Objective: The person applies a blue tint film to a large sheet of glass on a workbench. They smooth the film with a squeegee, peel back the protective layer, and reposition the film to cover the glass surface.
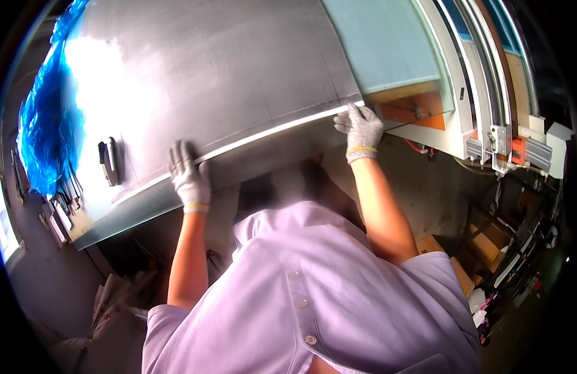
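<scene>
A large dark grey sheet (226, 68) lies across the work table, with a narrow white strip (270, 133) along its near edge. Both my hands wear grey knitted gloves with yellow cuffs. My left hand (189, 174) rests on the sheet's near edge beside the left part of the strip, fingers stretched out and slightly blurred. At the sheet's near right corner, my right hand (361, 129) has its thumb and fingers closed on the edge. What lies under its fingertips is partly hidden.
Crumpled blue plastic film (48, 124) hangs at the left, near a black-and-white handled tool (108, 161). A pale green glass pane (388, 43) lies right of the sheet. Beyond it stands a white machine frame with metal rails (497, 87). Cardboard boxes (488, 243) sit low at right.
</scene>
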Motion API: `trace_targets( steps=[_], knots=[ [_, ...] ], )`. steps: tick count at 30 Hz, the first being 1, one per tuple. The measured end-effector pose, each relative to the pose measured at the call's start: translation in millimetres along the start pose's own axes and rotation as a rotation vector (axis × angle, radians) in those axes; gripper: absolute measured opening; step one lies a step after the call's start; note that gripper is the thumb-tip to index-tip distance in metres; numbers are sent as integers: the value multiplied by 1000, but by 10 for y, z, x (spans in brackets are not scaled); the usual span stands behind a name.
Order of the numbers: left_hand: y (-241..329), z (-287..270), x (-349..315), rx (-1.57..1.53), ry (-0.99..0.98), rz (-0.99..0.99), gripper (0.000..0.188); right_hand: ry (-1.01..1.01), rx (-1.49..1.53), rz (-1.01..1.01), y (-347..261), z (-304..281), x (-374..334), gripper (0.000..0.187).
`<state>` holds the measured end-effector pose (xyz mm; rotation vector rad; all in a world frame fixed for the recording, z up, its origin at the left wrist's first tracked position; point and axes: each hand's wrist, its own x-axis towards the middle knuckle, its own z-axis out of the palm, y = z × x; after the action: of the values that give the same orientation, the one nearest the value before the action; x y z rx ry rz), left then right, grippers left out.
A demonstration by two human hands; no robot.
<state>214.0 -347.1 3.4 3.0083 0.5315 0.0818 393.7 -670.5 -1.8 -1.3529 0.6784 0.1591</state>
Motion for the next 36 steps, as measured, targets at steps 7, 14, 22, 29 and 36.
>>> trace_targets(
  steps=[7, 14, 22, 29, 36],
  knots=[
    [-552, -161, -278, -11, -64, 37, 63, 8, -63, -61, 99, -13, 26, 11],
    [-668, -246, -245, -65, -96, 38, 67, -21, -26, 47, 115, 122, -163, 16],
    [-2081, -234, 420, 131, 522, -202, 75, -118, -64, 92, 221, 50, -138, 12],
    [-2929, -288, 753, -197, 225, -453, 55, -234, -200, 143, 46, 101, -117, 13],
    [-638, -377, 103, -266, 171, 20, 33, -230, -125, 142, 84, 19, -100, 8]
  ],
)
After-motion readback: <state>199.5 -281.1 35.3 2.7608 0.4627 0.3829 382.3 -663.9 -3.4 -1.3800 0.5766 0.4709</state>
